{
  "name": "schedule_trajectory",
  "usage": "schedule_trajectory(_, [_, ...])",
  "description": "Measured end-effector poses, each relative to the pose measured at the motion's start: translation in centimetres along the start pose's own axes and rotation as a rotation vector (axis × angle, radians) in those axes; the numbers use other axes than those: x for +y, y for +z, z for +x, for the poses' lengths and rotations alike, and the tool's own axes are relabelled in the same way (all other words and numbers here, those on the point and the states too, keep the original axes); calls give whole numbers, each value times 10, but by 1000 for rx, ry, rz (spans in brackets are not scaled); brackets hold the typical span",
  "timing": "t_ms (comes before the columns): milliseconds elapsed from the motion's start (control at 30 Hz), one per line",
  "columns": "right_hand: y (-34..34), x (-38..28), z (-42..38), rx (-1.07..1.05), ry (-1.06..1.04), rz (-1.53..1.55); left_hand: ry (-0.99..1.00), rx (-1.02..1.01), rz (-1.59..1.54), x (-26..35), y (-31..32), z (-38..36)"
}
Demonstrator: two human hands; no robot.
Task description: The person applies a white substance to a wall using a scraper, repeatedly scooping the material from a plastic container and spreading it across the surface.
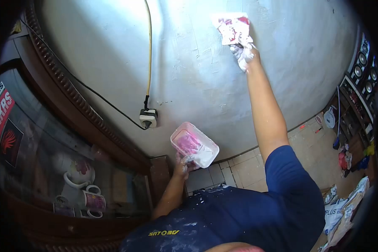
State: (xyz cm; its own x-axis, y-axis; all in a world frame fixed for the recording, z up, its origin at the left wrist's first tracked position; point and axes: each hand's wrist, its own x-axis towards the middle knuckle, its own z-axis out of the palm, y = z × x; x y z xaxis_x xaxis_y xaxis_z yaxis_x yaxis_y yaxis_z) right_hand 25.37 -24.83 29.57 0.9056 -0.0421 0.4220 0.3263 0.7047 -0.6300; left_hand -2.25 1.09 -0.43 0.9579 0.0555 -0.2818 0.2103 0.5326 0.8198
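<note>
My right hand (244,52), smeared with white paste, is raised to the upper wall with its fingers closed around a putty scraper (233,29). The scraper's flat, wide blade shows red patches under white putty and is at the wall; whether it touches is hard to tell. Lower down, my left hand (185,163) grips the near left side of a rectangular plastic tub (214,150), tilted so its inside faces me. White putty (205,156) lies at one end of the tub, and pink smears cover the rest of its bottom.
A pale wall (197,80) with trowel marks fills the front. A wall socket (148,118) with a plug and cables is left of the tub. At left stands a glass-fronted wooden cabinet (126,185) holding mugs (94,200). Speakers (362,59) and sacks (338,214) are right.
</note>
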Motion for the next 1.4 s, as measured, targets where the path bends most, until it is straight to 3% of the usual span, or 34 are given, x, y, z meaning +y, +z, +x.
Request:
schedule_trajectory(67, [-19, 33, 1, 233, 45, -188, 5, -13, -24, 2, 6, 0])
schedule_trajectory(100, [-81, 84, 2, 229, -31, -104, 5, -24, -47, 3, 5, -4])
schedule_trajectory(133, [-130, 128, -19, 347, 63, -156, -3, -18, -46, 4, 4, -10])
schedule_trajectory(167, [-145, 149, -68, 326, 113, -221, 16, -36, -28, 9, 5, -13])
schedule_trajectory(200, [-234, 214, -78, 450, 199, -214, 45, -62, -15, 13, 8, -11])
schedule_trajectory(300, [-178, 161, -182, 411, 418, -100, 58, -62, -38, 15, 2, -10])
schedule_trajectory(367, [-138, 115, -186, 354, 372, -89, 47, -45, -29, 15, -2, -12])
schedule_trajectory(467, [-91, 48, -117, 76, 154, 32, 39, -69, -111, 8, -7, -4])
schedule_trajectory(500, [-53, 18, -94, 74, 21, -44, 40, -73, -109, 8, -5, -5])
schedule_trajectory(633, [40, -51, 0, -128, -110, -40, 65, -92, -67, 5, 0, -3])
schedule_trajectory(733, [37, -24, 23, 2, -69, -135, 42, -81, -93, -2, -6, -2])
schedule_trajectory(800, [-68, 60, 22, 106, 22, -179, 5, -91, -133, 2, -4, -4])
schedule_trajectory(833, [-56, 65, -39, 205, 225, -63, 6, -46, -114, 7, 1, -6])
schedule_trajectory(867, [-167, 150, -31, 250, 247, -114, 23, -59, -135, 7, -1, -4])
schedule_trajectory(933, [-133, 137, -139, 338, 353, -25, 25, -67, -128, 8, -8, -3])
schedule_trajectory(967, [-113, 135, -169, 313, 273, -38, 118, -86, -22, 17, -1, -10])
schedule_trajectory(1067, [-94, 104, -164, 117, 332, -132, 188, -79, -22, 28, 1, -7])
schedule_trajectory(1200, [23, 2, -65, -18, 7, -87, 165, -123, -113, 30, 3, -6])
schedule_trajectory(1267, [62, -38, -7, -114, -59, -36, 161, -136, -80, 24, -1, -2])
schedule_trajectory(1333, [95, -58, 14, -56, -64, -145, 168, -156, -45, 23, -2, 1])
schedule_trajectory(1400, [64, -34, 39, 1, 35, -292, 164, -132, 19, 20, -1, -3])
